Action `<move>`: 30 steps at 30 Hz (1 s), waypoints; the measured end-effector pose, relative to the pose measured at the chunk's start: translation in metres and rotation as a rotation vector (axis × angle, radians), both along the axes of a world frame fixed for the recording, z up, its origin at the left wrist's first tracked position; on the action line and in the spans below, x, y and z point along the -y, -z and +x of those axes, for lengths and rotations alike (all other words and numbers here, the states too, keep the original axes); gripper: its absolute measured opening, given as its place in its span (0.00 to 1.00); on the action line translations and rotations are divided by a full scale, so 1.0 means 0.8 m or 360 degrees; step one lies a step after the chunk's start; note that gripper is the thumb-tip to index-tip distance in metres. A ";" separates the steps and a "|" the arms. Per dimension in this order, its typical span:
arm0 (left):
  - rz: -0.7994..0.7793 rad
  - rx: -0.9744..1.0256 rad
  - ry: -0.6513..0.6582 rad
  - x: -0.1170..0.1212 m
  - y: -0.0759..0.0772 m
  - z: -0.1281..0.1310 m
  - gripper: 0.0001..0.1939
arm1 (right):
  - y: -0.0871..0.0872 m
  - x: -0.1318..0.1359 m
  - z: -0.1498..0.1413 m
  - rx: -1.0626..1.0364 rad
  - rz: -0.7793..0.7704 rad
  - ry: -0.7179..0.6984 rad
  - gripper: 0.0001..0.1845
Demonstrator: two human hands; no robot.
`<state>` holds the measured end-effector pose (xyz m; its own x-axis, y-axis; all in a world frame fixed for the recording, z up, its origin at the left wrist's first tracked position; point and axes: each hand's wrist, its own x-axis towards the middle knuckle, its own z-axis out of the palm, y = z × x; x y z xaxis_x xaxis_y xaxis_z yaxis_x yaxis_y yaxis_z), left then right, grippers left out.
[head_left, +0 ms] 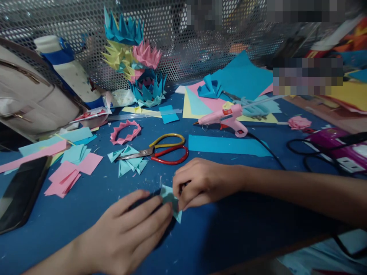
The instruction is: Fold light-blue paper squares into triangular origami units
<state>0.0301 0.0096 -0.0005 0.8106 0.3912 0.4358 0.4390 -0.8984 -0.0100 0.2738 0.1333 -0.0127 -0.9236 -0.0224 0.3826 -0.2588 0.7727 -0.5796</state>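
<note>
A small light blue piece of paper (169, 195), partly hidden by fingers, lies on the blue table between my hands. My right hand (200, 183) is closed, its curled fingers pinching the paper's right side. From the lower left, my left hand (134, 225) reaches in with outstretched fingers, the tips resting at the paper's left edge. Beyond them lie scissors (151, 151) with one yellow and one red handle, their blades over folded light blue paper triangles (133, 166). A ring of folded pink paper (125, 132) is just behind.
A pink glue gun (229, 116) and a blue paper strip (229, 146) lie beyond my right hand. At left are a phone (24, 191), pink paper squares (63, 178), a bottle (71, 72) and a bag (34, 88). Folded paper flowers (147, 88) stand against the perforated metal panel.
</note>
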 end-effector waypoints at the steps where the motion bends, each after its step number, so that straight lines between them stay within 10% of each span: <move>1: 0.0011 -0.0047 0.0051 0.002 0.000 -0.001 0.24 | 0.000 0.000 0.000 0.0003 -0.0006 0.0011 0.03; 19: -0.0018 -0.0125 -0.0003 -0.004 -0.014 0.006 0.23 | -0.008 0.000 0.000 0.0108 -0.0126 0.0065 0.10; 30: -0.0151 -0.0083 0.0004 0.005 0.010 -0.005 0.22 | -0.008 0.000 -0.001 0.0128 -0.0132 0.0074 0.09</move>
<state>0.0263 0.0056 -0.0085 0.8322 0.4264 0.3543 0.4377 -0.8976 0.0522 0.2728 0.1329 -0.0064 -0.9507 0.0498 0.3062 -0.1741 0.7313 -0.6595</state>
